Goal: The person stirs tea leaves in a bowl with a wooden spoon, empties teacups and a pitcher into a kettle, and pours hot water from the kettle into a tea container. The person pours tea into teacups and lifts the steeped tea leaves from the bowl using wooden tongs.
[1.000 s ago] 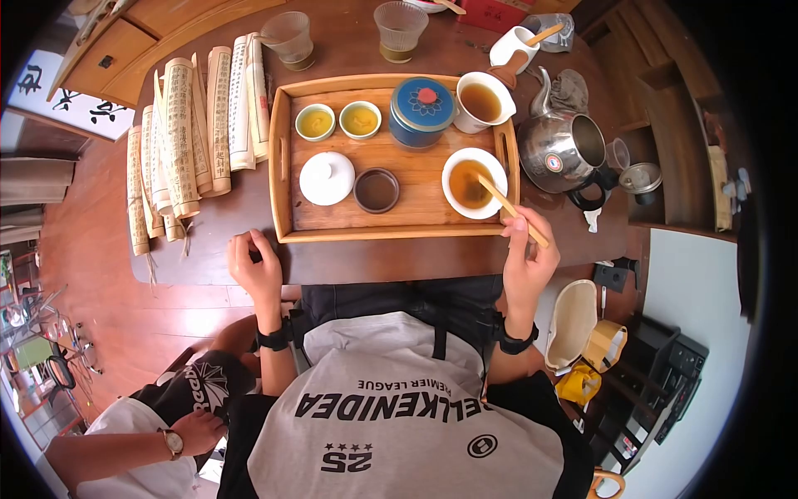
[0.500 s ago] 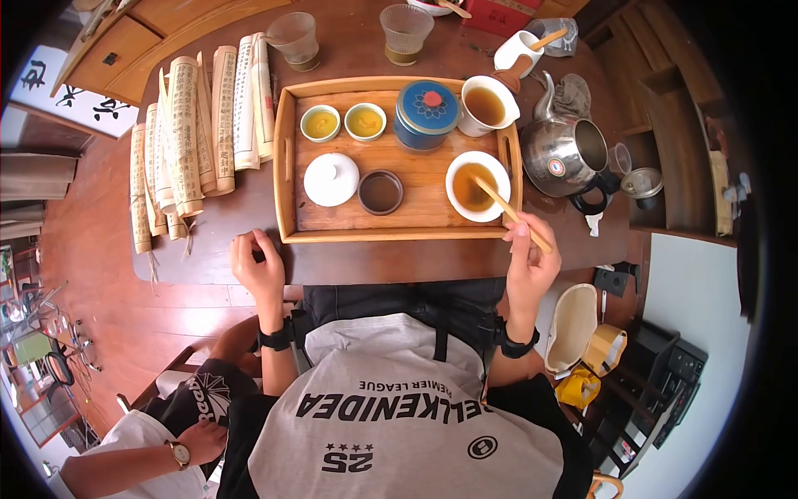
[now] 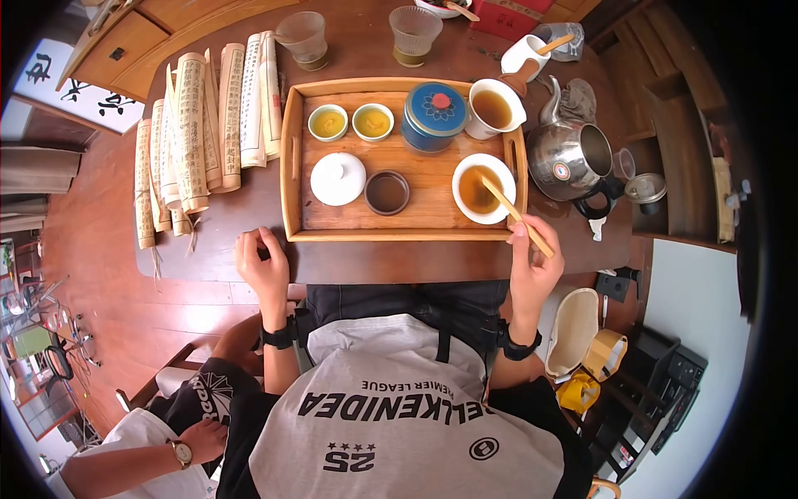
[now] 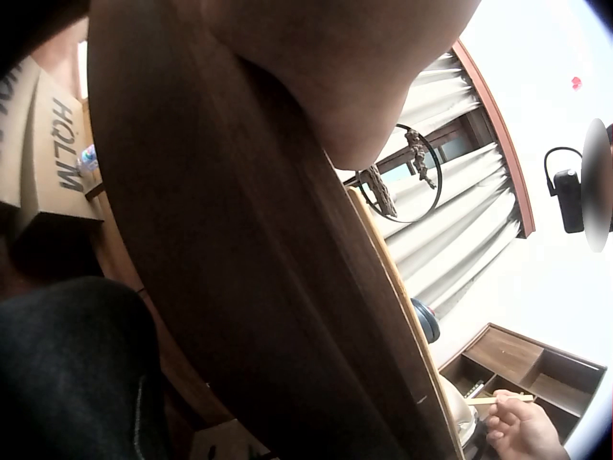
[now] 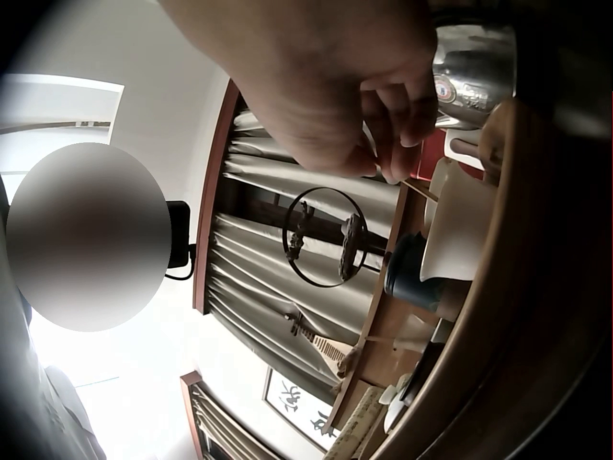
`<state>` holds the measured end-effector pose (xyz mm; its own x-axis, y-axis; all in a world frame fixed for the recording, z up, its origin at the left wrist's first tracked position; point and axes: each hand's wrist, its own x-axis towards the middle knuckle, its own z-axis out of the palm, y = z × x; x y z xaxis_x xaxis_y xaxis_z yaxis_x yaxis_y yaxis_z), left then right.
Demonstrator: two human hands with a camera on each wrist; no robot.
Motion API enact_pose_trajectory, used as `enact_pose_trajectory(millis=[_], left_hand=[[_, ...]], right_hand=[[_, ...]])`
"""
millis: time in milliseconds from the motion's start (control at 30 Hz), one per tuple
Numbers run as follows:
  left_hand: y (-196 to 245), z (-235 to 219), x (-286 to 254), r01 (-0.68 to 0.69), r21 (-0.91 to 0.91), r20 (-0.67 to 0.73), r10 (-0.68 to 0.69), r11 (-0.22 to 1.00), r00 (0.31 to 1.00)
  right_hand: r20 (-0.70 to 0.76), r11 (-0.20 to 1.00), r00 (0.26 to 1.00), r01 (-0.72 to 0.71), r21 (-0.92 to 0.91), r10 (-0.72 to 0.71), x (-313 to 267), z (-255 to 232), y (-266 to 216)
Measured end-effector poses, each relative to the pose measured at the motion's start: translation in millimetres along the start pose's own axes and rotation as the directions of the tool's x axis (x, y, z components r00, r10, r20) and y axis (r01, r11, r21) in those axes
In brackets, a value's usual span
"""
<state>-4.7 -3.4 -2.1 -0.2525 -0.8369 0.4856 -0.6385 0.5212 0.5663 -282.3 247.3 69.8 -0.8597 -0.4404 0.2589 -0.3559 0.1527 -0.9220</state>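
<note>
My right hand pinches a slim wooden tea stick near its upper end, just off the tray's front right corner. The stick's lower end dips into amber tea in a white bowl. My left hand rests at the table's front edge, fingers loosely curled, with nothing in it. The wooden tray also bears two small cups of yellow tea, a white lid, a dark round dish, a blue tin and a white pitcher of tea.
Rolled paper scrolls lie left of the tray. A steel kettle stands close to its right side. Two glasses and a white holder are behind it. Another person's arm shows at lower left.
The head view has shifted slightly, so the table and tray appear a little further right. Both hands keep their poses, and the stick stays in the bowl.
</note>
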Motion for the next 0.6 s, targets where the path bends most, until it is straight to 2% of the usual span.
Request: enact_pose_trajectory(millis=[600], left_hand=[[-1.2, 0.5, -0.2, -0.015, 0.011, -0.002, 0.015, 1.0, 1.0]], right_hand=[[-0.028, 0.998, 0.999, 0.017, 0.066, -0.015, -2.0, -1.3, 4.1]])
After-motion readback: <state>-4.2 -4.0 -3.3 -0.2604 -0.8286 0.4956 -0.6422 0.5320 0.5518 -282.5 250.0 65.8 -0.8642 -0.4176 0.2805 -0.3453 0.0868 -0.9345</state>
